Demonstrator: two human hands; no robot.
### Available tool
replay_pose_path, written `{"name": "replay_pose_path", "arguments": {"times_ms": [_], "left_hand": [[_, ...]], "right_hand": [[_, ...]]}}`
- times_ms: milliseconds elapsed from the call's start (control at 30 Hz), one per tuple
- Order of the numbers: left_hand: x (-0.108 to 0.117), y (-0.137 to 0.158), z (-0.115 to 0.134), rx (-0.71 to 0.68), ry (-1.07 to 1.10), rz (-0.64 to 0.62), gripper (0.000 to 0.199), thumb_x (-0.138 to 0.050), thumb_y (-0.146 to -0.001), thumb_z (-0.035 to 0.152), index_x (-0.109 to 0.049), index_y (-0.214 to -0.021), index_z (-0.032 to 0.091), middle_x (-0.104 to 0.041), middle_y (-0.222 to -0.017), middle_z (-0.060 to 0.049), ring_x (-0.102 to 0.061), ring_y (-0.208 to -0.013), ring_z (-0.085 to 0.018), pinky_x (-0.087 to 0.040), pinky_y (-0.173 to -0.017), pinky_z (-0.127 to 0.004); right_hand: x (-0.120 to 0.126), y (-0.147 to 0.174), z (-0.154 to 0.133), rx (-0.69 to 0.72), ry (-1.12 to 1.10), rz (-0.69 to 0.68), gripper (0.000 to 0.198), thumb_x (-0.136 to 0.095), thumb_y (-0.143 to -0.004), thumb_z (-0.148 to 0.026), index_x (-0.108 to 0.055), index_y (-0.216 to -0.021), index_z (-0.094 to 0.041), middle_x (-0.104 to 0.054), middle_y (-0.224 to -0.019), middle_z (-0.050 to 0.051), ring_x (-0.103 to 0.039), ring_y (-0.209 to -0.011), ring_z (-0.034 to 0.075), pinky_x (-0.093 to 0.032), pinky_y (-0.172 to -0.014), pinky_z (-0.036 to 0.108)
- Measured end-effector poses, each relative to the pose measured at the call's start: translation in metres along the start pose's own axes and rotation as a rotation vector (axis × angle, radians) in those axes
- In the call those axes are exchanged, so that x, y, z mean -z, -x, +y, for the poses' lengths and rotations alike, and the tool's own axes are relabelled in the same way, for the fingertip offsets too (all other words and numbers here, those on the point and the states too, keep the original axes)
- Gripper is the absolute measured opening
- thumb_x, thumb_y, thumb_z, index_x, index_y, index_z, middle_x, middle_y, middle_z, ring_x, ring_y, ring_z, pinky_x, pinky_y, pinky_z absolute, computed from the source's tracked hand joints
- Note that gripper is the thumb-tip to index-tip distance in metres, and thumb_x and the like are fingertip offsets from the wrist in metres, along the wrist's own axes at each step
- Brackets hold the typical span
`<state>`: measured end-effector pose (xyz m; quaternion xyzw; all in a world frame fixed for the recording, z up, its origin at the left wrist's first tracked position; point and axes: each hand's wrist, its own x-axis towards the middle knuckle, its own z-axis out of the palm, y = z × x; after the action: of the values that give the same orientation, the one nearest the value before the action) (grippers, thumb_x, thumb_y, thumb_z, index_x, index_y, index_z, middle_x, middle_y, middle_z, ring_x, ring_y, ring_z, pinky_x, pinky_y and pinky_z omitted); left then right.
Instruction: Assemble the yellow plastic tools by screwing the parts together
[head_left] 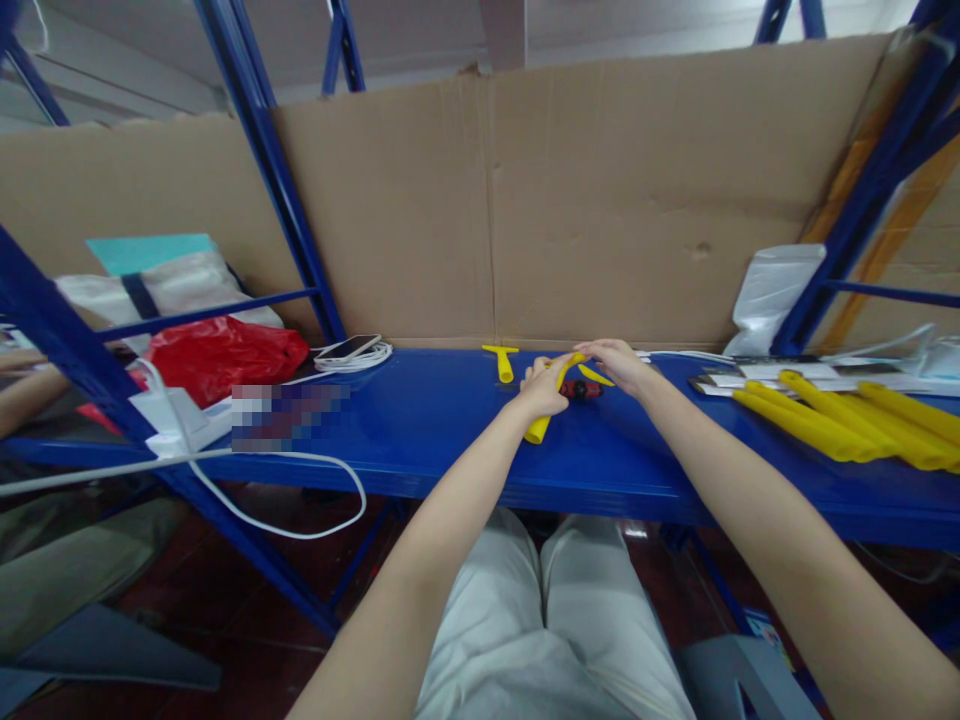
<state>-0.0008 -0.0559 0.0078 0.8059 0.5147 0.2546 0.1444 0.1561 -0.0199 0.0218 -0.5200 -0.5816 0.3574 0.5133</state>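
My left hand (546, 390) is closed around a yellow plastic piece (537, 430). Its tube-like handle sticks out below the hand, and a flat yellow end shows above the fingers, so it looks T-shaped. At that upper end, the bent fingers of my right hand (616, 364) pinch the yellow edge. Just under the right fingers is a curved yellow strip (595, 375); whether it is a separate part I cannot tell. A red and black object (582, 390) lies on the table beside my left hand. Farther left stands a yellow T-shaped handle (505, 366).
On the blue shelf table (420, 420), several yellow tubes (832, 420) lie at the right. A phone (352, 347) rests on a coiled white cable at the left, near a red plastic bag (225, 350) and white plugs (171, 415). Cardboard (600, 200) walls the back. Another person's arm (30, 390) shows far left.
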Motion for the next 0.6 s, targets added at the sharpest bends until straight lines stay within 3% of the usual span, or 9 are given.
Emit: {"name": "replay_pose_path", "arguments": {"times_ms": [133, 267, 400, 533, 600], "left_hand": [[-0.003, -0.004, -0.004, -0.056, 0.12, -0.001, 0.087, -0.055, -0.062, -0.003, -0.036, -0.142, 0.023, -0.043, -0.119, -0.01, -0.049, -0.115, -0.023, -0.037, -0.103, -0.032], [-0.003, -0.005, -0.003, -0.048, 0.196, 0.006, 0.086, -0.053, -0.061, -0.005, -0.038, -0.141, 0.022, -0.044, -0.116, -0.008, -0.053, -0.108, -0.021, -0.044, -0.099, -0.033], [-0.002, -0.002, 0.001, 0.032, 0.284, -0.029, 0.088, -0.053, -0.063, -0.005, -0.036, -0.143, 0.026, -0.04, -0.124, -0.011, -0.06, -0.092, -0.021, -0.056, -0.075, -0.032], [-0.005, -0.004, 0.002, 0.115, 0.375, -0.005, 0.088, -0.054, -0.065, -0.006, -0.034, -0.144, 0.03, -0.037, -0.133, -0.013, -0.063, -0.073, -0.016, -0.056, -0.057, -0.027], [-0.006, -0.007, 0.002, 0.153, 0.465, 0.031, 0.089, -0.054, -0.065, -0.007, -0.034, -0.144, 0.03, -0.039, -0.135, -0.014, -0.063, -0.069, -0.014, -0.053, -0.052, -0.024]], "right_hand": [[0.0, 0.001, -0.002, 0.001, 0.008, 0.002, 0.013, -0.056, -0.067, -0.023, -0.066, -0.074, -0.017, -0.07, -0.101, 0.008, -0.058, -0.097, 0.018, -0.038, -0.087, 0.032], [0.0, 0.0, 0.0, 0.007, 0.012, -0.007, 0.013, -0.056, -0.068, -0.023, -0.066, -0.073, -0.017, -0.069, -0.101, 0.008, -0.058, -0.097, 0.018, -0.038, -0.086, 0.032], [0.001, -0.003, 0.004, 0.028, -0.004, -0.023, 0.012, -0.058, -0.068, -0.028, -0.064, -0.069, -0.017, -0.069, -0.101, 0.008, -0.058, -0.094, 0.017, -0.04, -0.082, 0.03], [0.013, -0.012, 0.01, 0.055, 0.009, -0.01, 0.019, -0.062, -0.068, -0.035, -0.065, -0.074, -0.017, -0.069, -0.097, 0.007, -0.058, -0.093, 0.018, -0.042, -0.081, 0.031], [0.028, -0.019, 0.016, 0.08, 0.065, 0.083, 0.024, -0.058, -0.074, -0.038, -0.067, -0.083, -0.017, -0.069, -0.1, 0.008, -0.059, -0.095, 0.019, -0.043, -0.085, 0.033]]}}
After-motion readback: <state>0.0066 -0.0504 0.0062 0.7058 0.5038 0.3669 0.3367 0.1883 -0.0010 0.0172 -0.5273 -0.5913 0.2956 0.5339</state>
